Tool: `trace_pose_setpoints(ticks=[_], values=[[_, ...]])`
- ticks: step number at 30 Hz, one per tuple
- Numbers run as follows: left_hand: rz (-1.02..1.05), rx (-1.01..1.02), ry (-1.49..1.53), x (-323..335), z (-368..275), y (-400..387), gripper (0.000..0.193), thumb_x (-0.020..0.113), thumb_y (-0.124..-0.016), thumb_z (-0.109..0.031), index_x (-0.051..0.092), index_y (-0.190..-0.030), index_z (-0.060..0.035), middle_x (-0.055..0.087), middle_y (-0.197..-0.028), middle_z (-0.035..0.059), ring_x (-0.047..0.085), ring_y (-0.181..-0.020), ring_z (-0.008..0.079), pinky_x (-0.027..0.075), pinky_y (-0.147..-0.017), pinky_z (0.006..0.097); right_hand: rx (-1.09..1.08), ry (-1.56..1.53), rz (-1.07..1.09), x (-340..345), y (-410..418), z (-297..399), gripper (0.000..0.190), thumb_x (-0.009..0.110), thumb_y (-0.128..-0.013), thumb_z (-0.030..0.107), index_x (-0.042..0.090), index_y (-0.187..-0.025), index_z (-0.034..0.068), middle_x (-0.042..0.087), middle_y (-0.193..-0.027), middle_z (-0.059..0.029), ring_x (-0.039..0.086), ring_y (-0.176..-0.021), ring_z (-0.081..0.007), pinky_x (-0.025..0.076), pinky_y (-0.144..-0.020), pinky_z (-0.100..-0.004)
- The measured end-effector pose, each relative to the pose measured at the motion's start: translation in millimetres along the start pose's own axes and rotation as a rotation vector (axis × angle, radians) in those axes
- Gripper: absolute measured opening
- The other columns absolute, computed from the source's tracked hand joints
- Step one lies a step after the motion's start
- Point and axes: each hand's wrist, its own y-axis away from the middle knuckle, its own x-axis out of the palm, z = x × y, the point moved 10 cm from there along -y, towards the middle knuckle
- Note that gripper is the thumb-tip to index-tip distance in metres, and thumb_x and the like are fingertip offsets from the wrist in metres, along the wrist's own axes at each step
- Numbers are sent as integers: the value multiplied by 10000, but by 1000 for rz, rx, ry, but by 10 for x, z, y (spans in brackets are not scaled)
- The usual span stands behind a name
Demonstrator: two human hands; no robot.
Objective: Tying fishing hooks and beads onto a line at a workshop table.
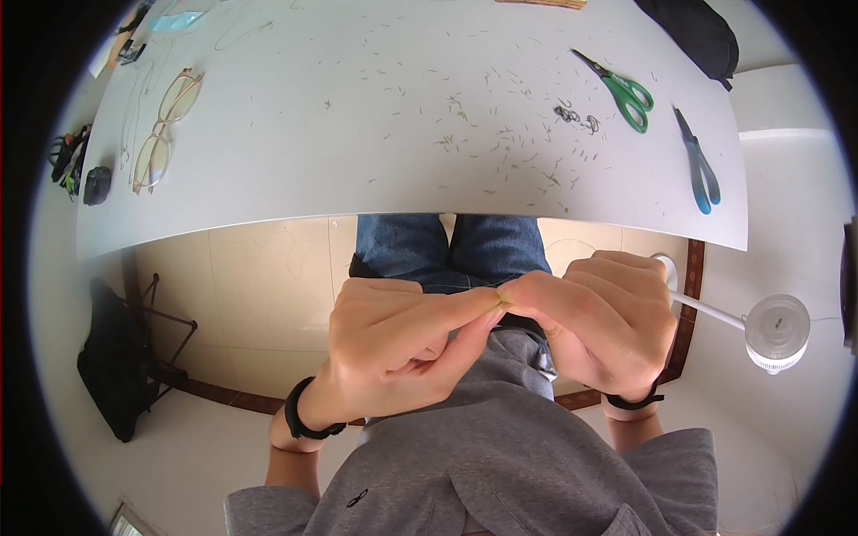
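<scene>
My left hand (395, 335) and my right hand (596, 321) meet fingertip to fingertip above my lap, just off the table's near edge. Thumb and forefinger of each are pinched on a thin, pale line (450, 286), part of which shows between my left knuckles and the fingertips. It looks like thread or fishing line. Something small and yellowish-green lies at the pinch, mostly hidden by the fingers. Green-handled scissors (627, 97) and blue-handled pliers or snips (699, 164) lie at the table's right. Near the scissors rests a small cluster of dark hooks or rings (576, 118).
Short greenish clippings (523, 147) are scattered over the white table (281, 167). Eyeglasses (164, 127) and a small black object (98, 185) lie at its left. A black case (700, 33) is at the far right. A white fan or lamp (776, 331) stands beyond my right hand; a black folding chair (117, 362) is at left.
</scene>
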Motion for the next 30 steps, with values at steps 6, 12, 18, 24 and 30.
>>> trace_pose_setpoints(ticks=[6,12,18,24,30], values=[[-9,-31,75,2,15,-2,232,686,-627,129,683,-830,18,325,-431,-52,246,-361,37,178,-377,200,121,-202,138,79,-49,-144,125,709,-696,44,644,-790,-5,626,-597,-62,515,-399,-129,374,-383,-219],[-23,-121,149,-6,91,16,256,716,-658,92,690,-893,-7,320,-409,-34,281,-332,50,189,-351,198,152,-212,21,69,-29,-171,195,704,-615,8,630,-795,23,437,-465,-24,404,-371,-121,303,-358,-243],[-46,-162,162,-42,115,41,244,709,-662,95,689,-888,4,333,-413,-44,270,-340,29,177,-354,191,153,-189,-8,45,-9,-143,172,706,-644,-6,624,-795,-2,498,-496,-45,462,-386,-137,339,-369,-235],[-85,-195,187,-88,142,60,232,704,-671,85,696,-887,0,358,-428,-54,242,-349,12,155,-360,185,210,-161,-31,32,37,-138,156,713,-661,-6,627,-790,-18,524,-510,-54,482,-390,-141,354,-374,-228],[-60,-269,125,-72,178,87,97,632,-768,71,677,-846,34,318,-439,-84,236,-408,-3,186,-400,179,179,-170,-85,43,88,-117,174,711,-639,-15,631,-794,-22,531,-519,-40,462,-379,-120,335,-357,-221]])
